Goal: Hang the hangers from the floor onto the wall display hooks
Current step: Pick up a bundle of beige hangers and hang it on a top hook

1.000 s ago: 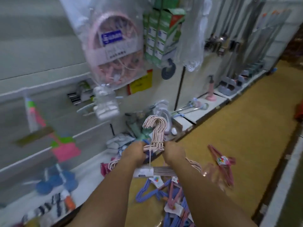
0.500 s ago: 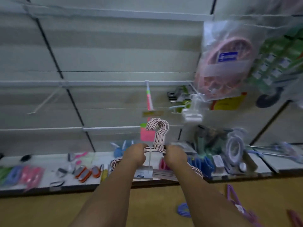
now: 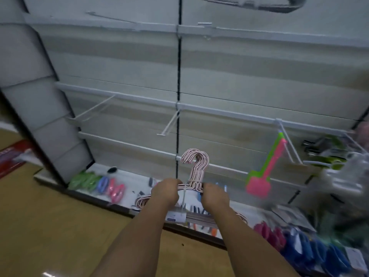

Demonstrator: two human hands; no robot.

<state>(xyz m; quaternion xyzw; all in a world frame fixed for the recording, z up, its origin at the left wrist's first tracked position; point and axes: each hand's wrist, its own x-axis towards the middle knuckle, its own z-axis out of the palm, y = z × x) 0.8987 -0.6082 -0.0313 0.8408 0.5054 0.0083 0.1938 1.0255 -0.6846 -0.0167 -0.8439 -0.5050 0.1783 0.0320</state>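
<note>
Your left hand and right hand are both curled tight around the shoulders of 1 bundle of pale pink wire hangers, one hand on each side of the stacked hook necks, which stand upright between your fists. You hold the bundle in front of the grey slatted wall panel, which fills most of the view. White horizontal rails cross that panel, and bare white wire display hooks stick out from the rail above the hangers, apart from them. Below runs the white base shelf, with green, blue and pink packaged goods lying on it at the left. A pink and green plastic brush hangs from a hook to your right. A white paper label dangles from the bundle beneath your left hand.
</note>
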